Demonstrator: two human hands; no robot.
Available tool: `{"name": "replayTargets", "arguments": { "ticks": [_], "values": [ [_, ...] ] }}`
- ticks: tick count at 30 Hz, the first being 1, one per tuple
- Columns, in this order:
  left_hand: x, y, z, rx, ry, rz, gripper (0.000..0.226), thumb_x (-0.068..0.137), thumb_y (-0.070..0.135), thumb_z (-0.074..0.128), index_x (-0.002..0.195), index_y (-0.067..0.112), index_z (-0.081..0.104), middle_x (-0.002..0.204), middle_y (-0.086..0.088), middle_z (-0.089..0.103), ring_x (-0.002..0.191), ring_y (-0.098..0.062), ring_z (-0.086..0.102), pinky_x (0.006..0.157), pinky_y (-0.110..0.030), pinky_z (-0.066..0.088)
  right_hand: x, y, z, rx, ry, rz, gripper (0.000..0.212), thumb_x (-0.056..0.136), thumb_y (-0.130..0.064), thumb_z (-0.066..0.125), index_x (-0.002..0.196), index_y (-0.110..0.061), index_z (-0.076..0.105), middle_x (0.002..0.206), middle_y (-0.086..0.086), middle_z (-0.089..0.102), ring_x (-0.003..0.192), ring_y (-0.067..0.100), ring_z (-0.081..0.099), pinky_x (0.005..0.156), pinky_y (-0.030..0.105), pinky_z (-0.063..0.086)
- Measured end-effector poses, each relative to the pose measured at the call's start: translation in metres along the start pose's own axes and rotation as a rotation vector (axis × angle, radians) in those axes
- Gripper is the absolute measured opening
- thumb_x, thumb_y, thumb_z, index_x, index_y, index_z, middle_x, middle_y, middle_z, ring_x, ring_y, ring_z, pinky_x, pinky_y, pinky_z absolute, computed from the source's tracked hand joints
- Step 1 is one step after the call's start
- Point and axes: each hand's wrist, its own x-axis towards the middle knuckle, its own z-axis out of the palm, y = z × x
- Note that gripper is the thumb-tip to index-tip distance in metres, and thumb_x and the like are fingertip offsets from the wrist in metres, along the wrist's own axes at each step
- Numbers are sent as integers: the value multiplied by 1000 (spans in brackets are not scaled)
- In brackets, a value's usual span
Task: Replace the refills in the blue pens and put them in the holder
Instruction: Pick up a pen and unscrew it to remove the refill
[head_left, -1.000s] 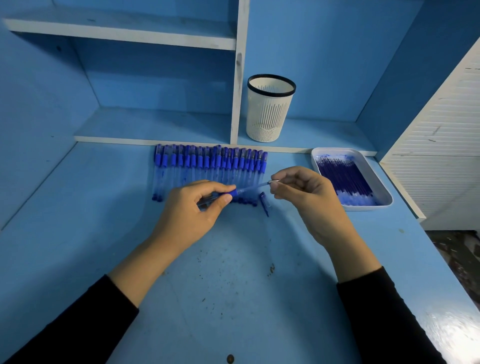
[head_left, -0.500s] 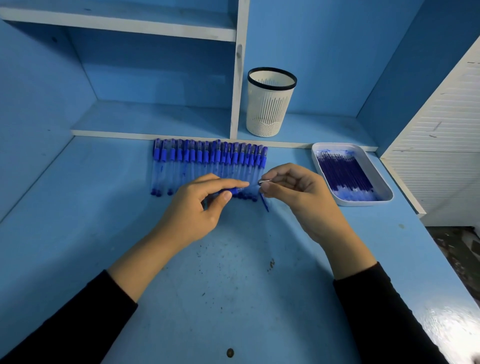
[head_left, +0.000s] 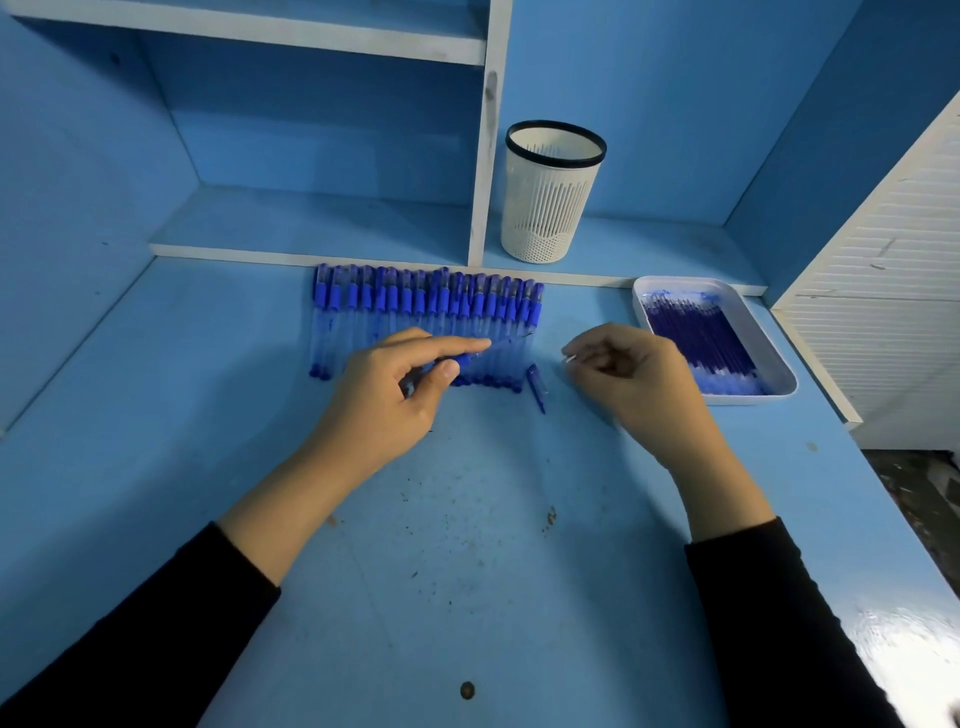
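Blue pen (head_left: 467, 358) held over the row of pens (head_left: 426, 317).
Left hand (head_left: 384, 405) grips its clear barrel at the blue grip section; right hand (head_left: 634, 379) pinches a small silvery tip (head_left: 570, 358); a blue cap (head_left: 536, 382) lies between them.

a blue desk (head_left: 467, 597) is sitting below white-edged blue shelves (head_left: 311, 223), a white slatted panel (head_left: 893, 291) is standing at right, and light is glaring off the desk's near corner.
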Motion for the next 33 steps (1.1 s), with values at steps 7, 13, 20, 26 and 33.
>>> {"name": "replayTargets", "arguments": {
  "ticks": [7, 13, 20, 26, 33],
  "values": [
    [-2, 3, 4, -33, 7, 14, 33, 94, 8, 63, 119, 29, 68, 89, 6, 64, 78, -18, 57, 71, -29, 50, 0, 4, 6, -278, -81, -76, 21, 77, 5, 65, 83, -14, 71, 76, 1, 66, 66, 5, 57, 66, 6, 43],
    [-3, 3, 7, -31, 2, 18, 31, 94, 8, 64, 118, 26, 70, 88, 7, 64, 78, -17, 57, 73, -31, 50, 0, 2, 4, -245, -107, -80, 20, 76, 5, 68, 84, -13, 72, 77, 3, 67, 67, 7, 58, 67, 7, 44],
    [-2, 2, 8, -20, 5, 22, 32, 93, 8, 64, 117, 28, 70, 84, 23, 59, 77, -13, 56, 70, -18, 47, 1, 6, 4, -248, -101, -88, 16, 80, -2, 72, 85, -18, 70, 78, 0, 67, 70, 10, 60, 71, 12, 49],
    [-3, 3, 9, -13, 12, 14, 30, 93, 8, 65, 117, 26, 71, 86, 16, 62, 78, -16, 57, 71, -27, 50, 1, 5, 2, -251, -98, -54, 11, 80, -4, 73, 82, -15, 71, 70, -10, 64, 64, 0, 57, 64, 5, 43],
    [-5, 6, 11, 8, 14, 19, 29, 92, 10, 66, 116, 24, 72, 88, 17, 64, 77, -14, 59, 68, -20, 49, 3, 9, -2, -104, -94, -7, 19, 82, -2, 72, 94, -17, 73, 84, 0, 71, 75, 7, 64, 76, 12, 49]
  ]
}}
